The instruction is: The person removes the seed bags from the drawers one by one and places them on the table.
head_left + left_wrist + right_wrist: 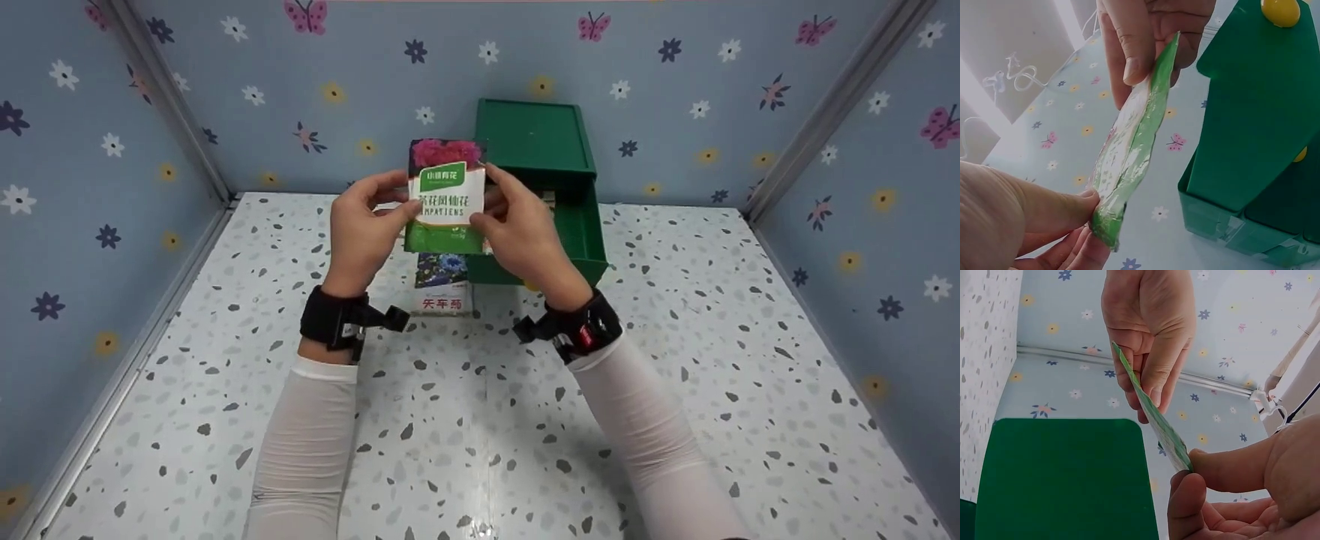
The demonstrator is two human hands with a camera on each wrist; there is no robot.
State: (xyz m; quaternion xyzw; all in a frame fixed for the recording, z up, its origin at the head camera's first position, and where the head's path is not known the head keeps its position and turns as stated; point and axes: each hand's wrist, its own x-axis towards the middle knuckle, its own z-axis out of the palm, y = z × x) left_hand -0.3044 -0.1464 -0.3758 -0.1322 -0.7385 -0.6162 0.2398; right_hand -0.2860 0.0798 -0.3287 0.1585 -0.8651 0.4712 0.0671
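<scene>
A seed packet (444,196) with pink flowers, a white label reading "IMPATIENS" and a green lower band is held up between both hands. My left hand (369,225) pinches its left edge between thumb and fingers. At the opposite edge, the thumb and fingers of my right hand (525,229) grip it. Both wrist views show the packet edge-on, slightly bent, with thumbs on the printed face. Below it on the table lies a second packet (442,289) with blue flowers and red lettering, its top hidden by the held one.
Behind my right hand stands a green box (589,225) with compartments and its lid (534,135) raised toward the back wall. Something small and tan (550,199) shows inside. Yellow knobs (1280,12) sit on the box. Flower-patterned walls enclose the speckled table (465,420).
</scene>
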